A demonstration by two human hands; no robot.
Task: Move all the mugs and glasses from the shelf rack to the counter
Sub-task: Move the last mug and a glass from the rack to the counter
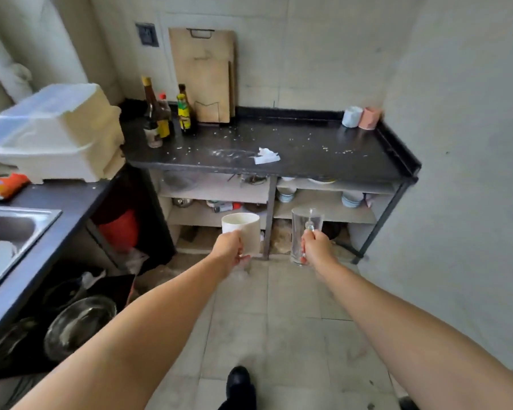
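Glassware and pottery break if knocked, so handles give the surest hold. Left hand (230,250) is closed round a white mug (243,232); right hand (316,245) grips a clear glass mug (301,229) by its handle. Both arms reach forward, short of the bench (279,149) ahead and above.

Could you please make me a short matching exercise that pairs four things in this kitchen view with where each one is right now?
Things:
1. white mug
2. glass mug
3. crumpled paper
4. pink cup

Places:
A. middle of the black counter
B. in the right hand
C. back right corner of the counter
D. in the left hand

Pairs: 1-D, 2-B, 3-A, 4-C
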